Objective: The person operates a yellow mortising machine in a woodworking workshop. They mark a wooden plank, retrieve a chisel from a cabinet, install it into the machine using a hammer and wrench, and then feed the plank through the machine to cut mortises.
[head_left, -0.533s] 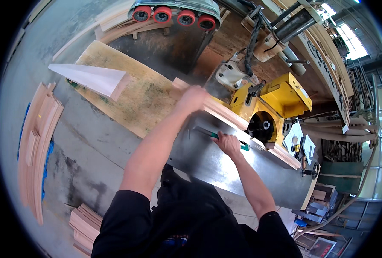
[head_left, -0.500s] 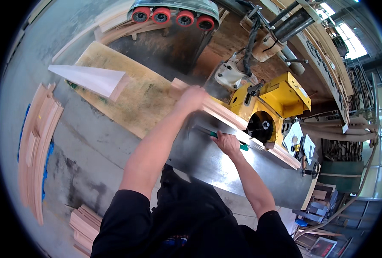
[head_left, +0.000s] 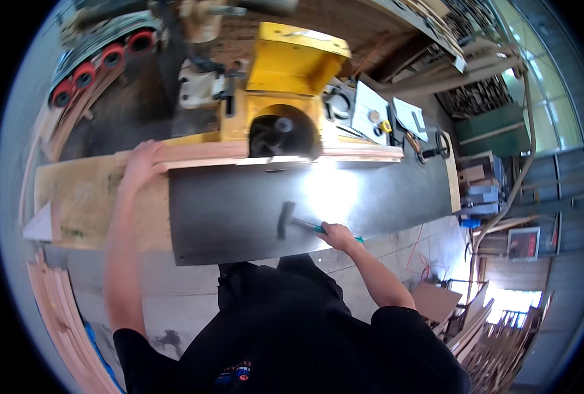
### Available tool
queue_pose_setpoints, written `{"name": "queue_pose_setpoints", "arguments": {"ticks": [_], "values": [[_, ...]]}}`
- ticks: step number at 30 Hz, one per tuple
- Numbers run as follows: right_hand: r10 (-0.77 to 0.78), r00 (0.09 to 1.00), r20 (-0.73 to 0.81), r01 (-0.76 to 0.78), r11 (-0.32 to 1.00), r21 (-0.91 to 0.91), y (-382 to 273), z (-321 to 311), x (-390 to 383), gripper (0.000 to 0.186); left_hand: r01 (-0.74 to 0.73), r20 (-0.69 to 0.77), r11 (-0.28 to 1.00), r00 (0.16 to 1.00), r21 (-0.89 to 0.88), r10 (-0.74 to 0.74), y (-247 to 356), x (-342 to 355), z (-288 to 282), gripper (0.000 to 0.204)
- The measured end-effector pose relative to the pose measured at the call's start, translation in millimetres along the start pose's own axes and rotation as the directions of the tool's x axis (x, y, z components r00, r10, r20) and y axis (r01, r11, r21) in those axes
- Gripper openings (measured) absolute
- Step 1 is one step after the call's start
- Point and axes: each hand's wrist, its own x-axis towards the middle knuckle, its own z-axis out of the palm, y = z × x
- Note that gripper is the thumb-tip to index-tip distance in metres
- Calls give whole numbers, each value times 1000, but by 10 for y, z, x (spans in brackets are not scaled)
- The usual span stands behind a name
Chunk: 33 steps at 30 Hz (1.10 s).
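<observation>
My right hand (head_left: 339, 237) is closed around the green handle of a hammer (head_left: 286, 220). The dark hammer head is over the grey metal table (head_left: 233, 213), close to its front edge. Farther left, my left hand (head_left: 145, 162) is slightly blurred, its fingers wrapped over the left end of a pale wooden board (head_left: 203, 153). That board runs along the back of the table, against a yellow machine housing (head_left: 236, 111). A round dark opening (head_left: 283, 131) with a spindle lies behind the board's right end. Another pale wooden strip (head_left: 364, 153) continues to the right.
A worn wooden board (head_left: 101, 203) extends the table leftward, with a white wedge-shaped piece (head_left: 40, 223) on its corner. Red rollers (head_left: 112, 56) stand at the back left. Papers (head_left: 370, 108) and a black handwheel (head_left: 436, 148) are at right. Stacked wood (head_left: 59, 315) lies lower left.
The view has turned to the right. My right hand has drawn the hammer away from the board toward the table's front edge. My left hand stays on the board's left end.
</observation>
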Motion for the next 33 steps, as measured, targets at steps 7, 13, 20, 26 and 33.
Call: {"name": "queue_pose_setpoints", "arguments": {"ticks": [7, 13, 20, 26, 33], "values": [[278, 949, -148, -270, 960, 67, 1593, 37, -897, 51, 1, -45, 983, 999, -185, -9, 1762, 760, -4, 48], [95, 987, -131, -95, 995, 2, 2847, -287, -881, 57, -291, -95, 930, 956, -225, 276, 4301, 1628, 1192, 33], [-450, 883, -134, 421, 885, -201, 3534, -1059, -733, 51, 49, 387, 971, 921, -233, 46, 5723, 2427, 2434, 47], [-521, 850, -81, 482, 830, -280, 3552, -1774, -16, 50, 107, 221, 978, 973, -179, -65, 5872, 2368, 2552, 53], [-592, 804, 60, 587, 772, -244, 3364, -1757, -158, 49, 139, 71, 977, 989, -163, -129, 5907, 2279, 2727, 50]]}}
